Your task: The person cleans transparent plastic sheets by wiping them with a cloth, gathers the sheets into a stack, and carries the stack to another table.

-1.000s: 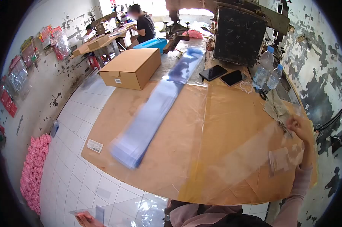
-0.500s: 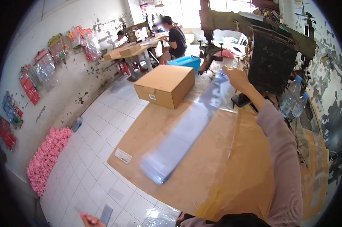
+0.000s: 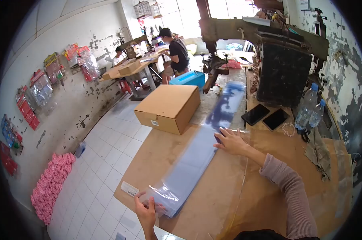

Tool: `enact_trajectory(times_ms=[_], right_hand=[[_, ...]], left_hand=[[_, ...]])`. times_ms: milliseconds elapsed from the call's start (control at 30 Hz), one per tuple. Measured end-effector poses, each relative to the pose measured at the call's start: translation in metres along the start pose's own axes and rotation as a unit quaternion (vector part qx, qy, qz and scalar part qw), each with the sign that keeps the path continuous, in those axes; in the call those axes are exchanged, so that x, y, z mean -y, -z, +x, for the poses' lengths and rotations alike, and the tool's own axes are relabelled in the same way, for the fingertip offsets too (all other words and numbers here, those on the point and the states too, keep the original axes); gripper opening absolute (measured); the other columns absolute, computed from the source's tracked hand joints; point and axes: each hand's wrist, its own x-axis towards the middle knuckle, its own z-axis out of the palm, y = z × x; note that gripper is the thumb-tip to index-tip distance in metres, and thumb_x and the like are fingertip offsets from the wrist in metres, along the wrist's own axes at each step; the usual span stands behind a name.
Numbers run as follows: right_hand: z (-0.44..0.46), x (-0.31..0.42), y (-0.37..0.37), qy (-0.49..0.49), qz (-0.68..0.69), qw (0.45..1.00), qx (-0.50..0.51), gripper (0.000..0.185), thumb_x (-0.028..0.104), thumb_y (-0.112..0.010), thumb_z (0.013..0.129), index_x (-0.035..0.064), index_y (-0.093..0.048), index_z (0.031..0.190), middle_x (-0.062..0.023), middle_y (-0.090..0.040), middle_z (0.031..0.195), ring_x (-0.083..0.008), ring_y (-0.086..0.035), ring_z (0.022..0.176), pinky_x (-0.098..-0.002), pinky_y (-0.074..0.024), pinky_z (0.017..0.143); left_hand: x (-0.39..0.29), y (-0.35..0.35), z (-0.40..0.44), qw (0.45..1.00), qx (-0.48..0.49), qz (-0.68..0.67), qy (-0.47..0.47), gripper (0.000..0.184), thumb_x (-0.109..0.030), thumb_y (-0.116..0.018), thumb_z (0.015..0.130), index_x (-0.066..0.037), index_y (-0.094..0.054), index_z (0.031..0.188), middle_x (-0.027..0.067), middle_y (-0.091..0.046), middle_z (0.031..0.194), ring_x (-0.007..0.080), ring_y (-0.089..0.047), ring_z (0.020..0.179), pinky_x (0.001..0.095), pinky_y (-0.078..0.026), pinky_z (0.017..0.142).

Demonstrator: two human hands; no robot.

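Observation:
A long stack of clear bluish plastic sheets lies slantwise across the cardboard-covered table. My right hand rests on the right edge of the stack, around its middle, with fingers spread and nothing grasped. At the near left corner my left hand has the sheets' end between thumb and fingers; some fingers show blurrily through the clear plastic. The far end of the sheets reaches past the cardboard, toward a dark metal machine.
A closed cardboard box stands left of the sheets, with a blue bin behind. Two phones, a beaded bracelet and plastic bottles lie or stand at right. Two people sit at a far table. Pink bundles lie by the wall.
My right hand has let go of the sheets' far end and come nearer, onto their middle. The sheets now lie flat. My left hand has risen from below to their near end.

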Motion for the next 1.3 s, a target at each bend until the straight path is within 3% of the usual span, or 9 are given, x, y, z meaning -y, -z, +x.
enact_trajectory(times_ms=[133,333,433,600,667,867,1033,1200,1300], right_hand=[[-0.005,-0.005,-0.009,-0.029,-0.026,0.999,-0.015,0.065,0.058,-0.037,0.087,0.0133,-0.036,0.134,-0.0163,-0.028,0.141,-0.04,-0.023,0.131,-0.071,-0.0139,0.097],[-0.029,0.002,0.005,-0.015,-0.007,0.998,-0.054,0.061,0.053,-0.042,0.088,0.0111,-0.039,0.132,-0.0203,-0.026,0.14,-0.0397,-0.022,0.131,-0.0677,-0.0175,0.098],[-0.093,0.009,0.03,0.057,-0.011,0.998,0.006,0.058,0.052,-0.044,0.087,0.0112,-0.043,0.128,-0.0224,-0.025,0.14,-0.0403,-0.024,0.13,-0.0661,-0.0217,0.098],[-0.265,0.014,0.074,0.108,0.031,0.992,0.065,0.056,0.049,-0.051,0.085,0.0103,-0.047,0.125,-0.0242,-0.029,0.138,-0.0417,-0.03,0.127,-0.0579,-0.0293,0.099],[-0.327,0.001,0.078,0.035,0.067,0.997,0.017,0.055,0.046,-0.056,0.083,0.01,-0.047,0.124,-0.0243,-0.03,0.137,-0.0414,-0.033,0.124,-0.0517,-0.0324,0.098],[-0.487,-0.035,0.119,-0.342,-0.008,0.936,-0.075,0.061,0.039,-0.067,0.075,0.0094,-0.046,0.125,-0.023,-0.041,0.13,-0.0392,-0.042,0.118,-0.0445,-0.0359,0.096],[-0.539,-0.047,0.088,-0.341,-0.004,0.935,-0.093,0.067,0.043,-0.066,0.074,0.0081,-0.045,0.127,-0.0201,-0.037,0.134,-0.0369,-0.041,0.119,-0.0454,-0.0321,0.099],[-0.511,0.002,0.048,-0.377,-0.051,0.916,-0.123,0.068,0.045,-0.065,0.075,0.0087,-0.044,0.129,-0.0176,-0.032,0.139,-0.0336,-0.033,0.127,-0.0499,-0.0245,0.103],[-0.503,0.013,0.046,-0.391,-0.035,0.907,-0.154,0.063,0.042,-0.065,0.075,0.0129,-0.046,0.128,-0.0134,-0.034,0.14,-0.0295,-0.031,0.13,-0.0485,-0.0223,0.104]], left_hand=[[0.002,-0.004,0.016,0.994,0.006,0.112,0.014,0.035,-0.012,-0.057,0.086,0.0,-0.039,0.114,0.0098,-0.057,0.054,0.0166,-0.055,0.041,0.0266,-0.039,0.038],[0.0,-0.005,0.014,0.965,0.005,0.261,0.026,0.056,-0.024,-0.06,0.085,-0.001,-0.034,0.13,0.0084,-0.053,0.051,0.015,-0.05,0.039,0.0294,-0.037,0.04],[0.012,0.005,-0.005,0.88,-0.099,0.448,-0.121,0.065,-0.03,-0.06,0.085,-0.004,-0.03,0.136,0.007,-0.049,0.048,0.0142,-0.045,0.04,0.032,-0.035,0.042],[-0.004,-0.005,-0.036,0.903,-0.027,0.402,-0.148,0.056,-0.031,-0.059,0.086,-0.007,-0.039,0.133,0.0064,-0.042,0.049,0.0131,-0.041,0.045,0.0312,-0.033,0.045],[-0.003,-0.026,-0.049,0.916,0.032,0.357,-0.18,0.047,-0.028,-0.059,0.086,-0.005,-0.048,0.126,0.0064,-0.04,0.05,0.0128,-0.038,0.045,0.0285,-0.034,0.046],[-0.063,-0.126,-0.097,0.749,0.368,0.374,-0.404,0.046,-0.022,-0.065,0.079,-0.004,-0.051,0.119,0.0061,-0.056,0.069,0.0224,-0.054,0.064,0.035,-0.041,0.062],[-0.082,-0.221,-0.153,0.597,0.54,0.318,-0.502,0.046,-0.025,-0.065,0.079,-0.005,-0.05,0.118,0.0123,-0.051,0.111,0.0259,-0.053,0.094,0.0384,-0.042,0.077],[-0.054,-0.328,-0.194,0.411,0.616,0.075,-0.668,0.053,-0.034,-0.066,0.074,-0.01,-0.049,0.118,0.0082,-0.049,0.108,0.025,-0.05,0.102,0.0386,-0.041,0.084],[-0.05,-0.349,-0.21,0.354,0.678,0.134,-0.63,0.051,-0.038,-0.066,0.072,-0.012,-0.052,0.114,0.0048,-0.05,0.106,0.0224,-0.05,0.102,0.0373,-0.04,0.083]])
